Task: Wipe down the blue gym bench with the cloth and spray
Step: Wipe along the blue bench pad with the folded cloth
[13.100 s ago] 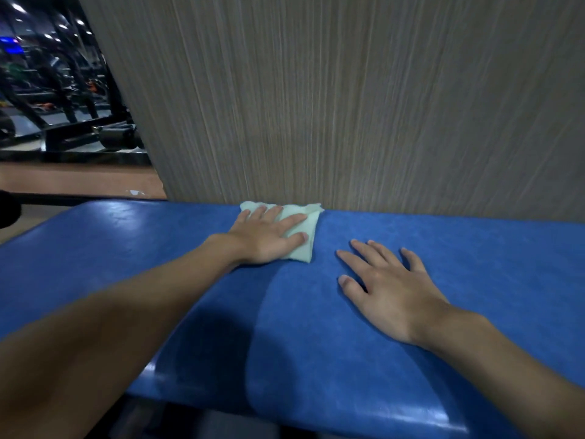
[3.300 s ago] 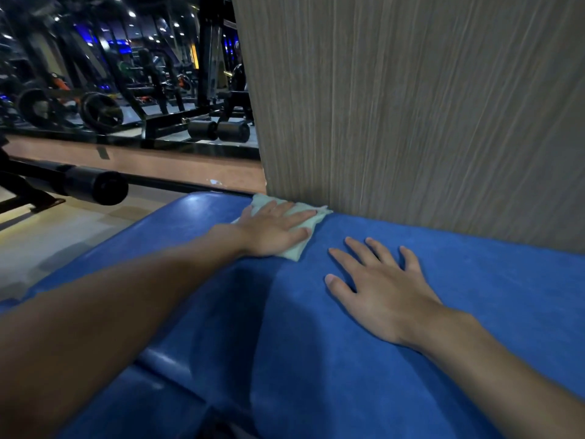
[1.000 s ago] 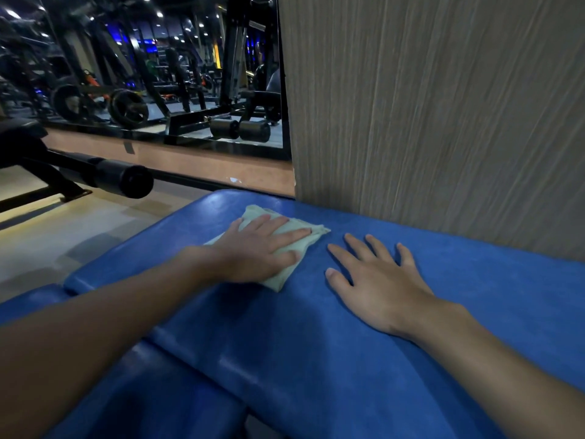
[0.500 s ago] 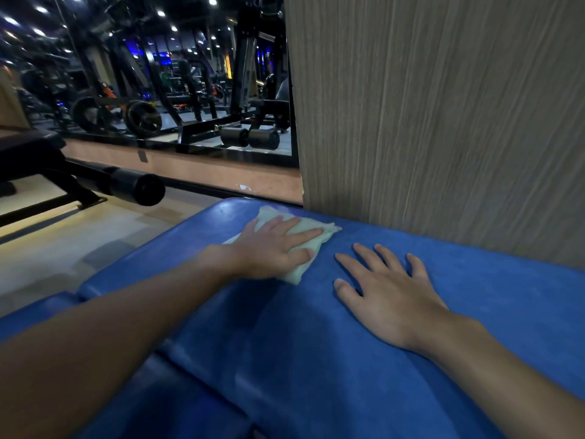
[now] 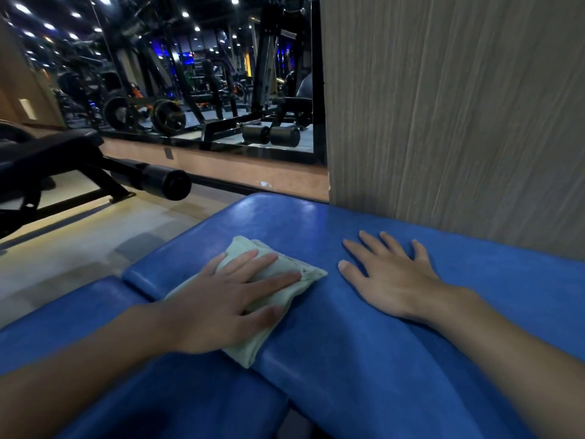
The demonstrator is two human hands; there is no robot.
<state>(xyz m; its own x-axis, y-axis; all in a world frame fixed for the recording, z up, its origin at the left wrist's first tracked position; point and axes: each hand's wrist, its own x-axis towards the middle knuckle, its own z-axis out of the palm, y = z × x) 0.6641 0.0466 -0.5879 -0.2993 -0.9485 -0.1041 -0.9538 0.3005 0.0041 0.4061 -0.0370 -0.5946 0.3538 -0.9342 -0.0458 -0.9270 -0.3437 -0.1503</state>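
Pale green folded cloth (image 5: 245, 351) flat on the blue padded vinyl gym bench (image 5: 380, 375), by the gap between its two pads, pressed under the left hand (image 5: 215, 308), fingers straight and spread. Just beside the cloth, right hand (image 5: 392, 283) palm down on the pad, fingers straight and spread. Behind, grey wood-grain wall panel (image 5: 443, 106); past the bench end, black cylindrical roller (image 5: 161, 182), perhaps foam.

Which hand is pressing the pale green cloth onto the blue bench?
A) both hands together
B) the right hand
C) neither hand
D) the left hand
D: the left hand lies flat on the cloth, while the right hand rests on the bare bench.
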